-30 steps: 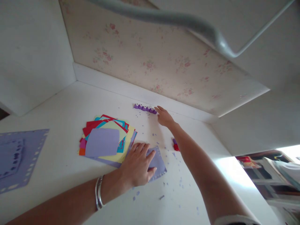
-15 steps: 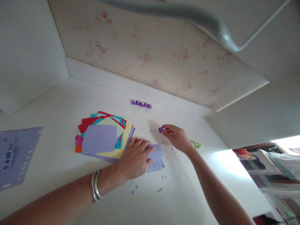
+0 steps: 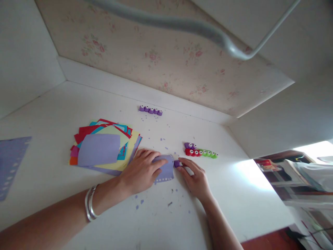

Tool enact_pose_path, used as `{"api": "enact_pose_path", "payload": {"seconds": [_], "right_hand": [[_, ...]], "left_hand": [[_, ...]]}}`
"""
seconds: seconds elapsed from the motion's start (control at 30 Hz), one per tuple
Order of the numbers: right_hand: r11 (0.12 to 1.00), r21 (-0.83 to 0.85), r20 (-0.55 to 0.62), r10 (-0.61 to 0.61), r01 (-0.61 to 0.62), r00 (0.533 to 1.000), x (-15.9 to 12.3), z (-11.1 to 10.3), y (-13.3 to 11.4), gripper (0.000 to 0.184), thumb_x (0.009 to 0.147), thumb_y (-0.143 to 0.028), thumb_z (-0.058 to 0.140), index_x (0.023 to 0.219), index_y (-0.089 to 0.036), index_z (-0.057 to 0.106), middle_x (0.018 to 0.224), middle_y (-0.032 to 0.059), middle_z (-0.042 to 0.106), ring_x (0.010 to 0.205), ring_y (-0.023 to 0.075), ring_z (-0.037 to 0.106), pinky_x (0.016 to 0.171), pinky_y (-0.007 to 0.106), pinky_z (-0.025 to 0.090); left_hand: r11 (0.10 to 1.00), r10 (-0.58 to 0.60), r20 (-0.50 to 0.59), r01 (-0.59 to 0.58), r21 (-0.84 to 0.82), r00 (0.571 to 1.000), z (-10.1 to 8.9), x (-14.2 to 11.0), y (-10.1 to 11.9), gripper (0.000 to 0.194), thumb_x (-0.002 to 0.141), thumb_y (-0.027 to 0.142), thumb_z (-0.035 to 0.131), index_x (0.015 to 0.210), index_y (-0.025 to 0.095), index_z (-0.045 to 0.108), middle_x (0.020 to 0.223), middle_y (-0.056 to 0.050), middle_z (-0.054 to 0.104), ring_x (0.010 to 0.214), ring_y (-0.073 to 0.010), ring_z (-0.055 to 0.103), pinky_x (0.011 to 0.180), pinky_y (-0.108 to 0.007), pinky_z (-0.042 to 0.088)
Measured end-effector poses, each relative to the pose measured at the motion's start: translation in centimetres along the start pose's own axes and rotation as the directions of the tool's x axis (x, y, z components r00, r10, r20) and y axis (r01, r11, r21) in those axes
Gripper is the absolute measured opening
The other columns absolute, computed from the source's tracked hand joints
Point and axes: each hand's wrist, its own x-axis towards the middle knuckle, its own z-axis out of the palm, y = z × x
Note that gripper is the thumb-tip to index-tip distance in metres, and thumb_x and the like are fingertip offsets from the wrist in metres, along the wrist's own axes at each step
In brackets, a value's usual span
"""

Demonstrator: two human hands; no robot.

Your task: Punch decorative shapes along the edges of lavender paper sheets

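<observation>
My left hand (image 3: 142,170) lies over a small purple sheet of paper (image 3: 166,166), its fingers spread on top and covering the left part. Small punched holes line the sheet's visible edges. In my right hand (image 3: 195,178), thumb and fingers pinch a small purple craft paper punch (image 3: 177,163). That punch sits at the right edge of the sheet; whether the paper is inside its slot I cannot tell. Just beyond the right hand stand rows of similar punches: two purple (image 3: 189,146), several red (image 3: 194,152) and several green (image 3: 209,153).
A fanned pile of coloured paper (image 3: 100,149) lies left of the left hand. At the far left is a larger purple sheet (image 3: 11,163) with punched edges. More purple punches (image 3: 151,110) line up near the back wall. Tiny purple paper bits (image 3: 142,201) are scattered over the white table (image 3: 109,222).
My right hand has come down and toward me with the purple punch, to the sheet's right edge. The red and purple punches behind it now show. The view has shifted slightly.
</observation>
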Motion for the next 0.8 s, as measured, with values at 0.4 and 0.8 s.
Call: {"api": "enact_pose_path", "payload": {"seconds": [0.4, 0.8], "right_hand": [[0.999, -0.004, -0.027, -0.037, 0.037, 0.999, 0.17, 0.43, -0.45, 0.02, 0.092, -0.025, 0.065, 0.111, -0.025, 0.07, 0.112, 0.0065, 0.073, 0.103, 0.0213, 0.069, 0.092, 0.035, 0.057], [1.0, -0.015, -0.05, -0.027, 0.026, 0.998, -0.07, 0.52, -0.5, 0.02, 0.092, -0.027, 0.065, 0.111, -0.025, 0.07, 0.112, 0.0066, 0.073, 0.103, 0.022, 0.069, 0.093, 0.037, 0.056]], "left_hand": [[1.0, -0.002, 0.002, 0.002, -0.007, 1.0, 0.03, 0.17, -0.01, 0.028, 0.096, 0.026, 0.055, 0.123, 0.028, 0.062, 0.124, -0.005, 0.061, 0.117, -0.0251, 0.052, 0.104, -0.047, 0.034], [1.0, -0.007, 0.008, 0.007, 0.002, 1.0, 0.18, 0.01, 0.01, 0.028, 0.097, 0.028, 0.053, 0.124, 0.028, 0.061, 0.124, -0.005, 0.061, 0.117, -0.0257, 0.052, 0.105, -0.047, 0.033]]}}
